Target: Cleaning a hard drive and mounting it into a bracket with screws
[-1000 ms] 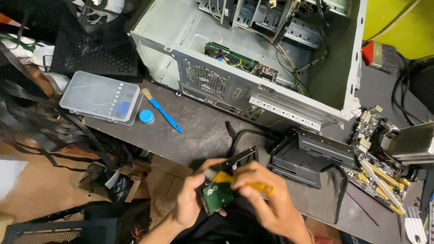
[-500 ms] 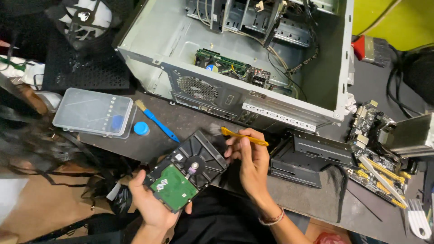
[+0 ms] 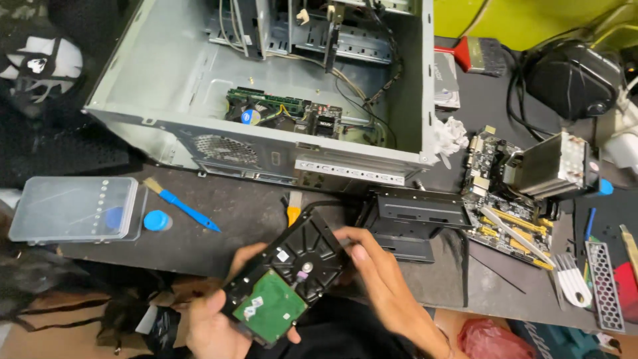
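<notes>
Both hands hold a hard drive (image 3: 286, 282) below the open computer case (image 3: 266, 100): left hand (image 3: 216, 322) fingers grip its green-board end, right hand (image 3: 379, 279) fingers clasp its black end.

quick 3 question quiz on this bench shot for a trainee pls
1. True or false: the hard drive is held with its green circuit board facing up.
2. Which hand has fingertips on the drive's far edge? A) left hand B) right hand
3. Fill in: the blue-handled brush lies between the clear plastic box and the open ______.

Key
1. True.
2. B; the left hand supports the drive's near end.
3. Computer case.
</notes>
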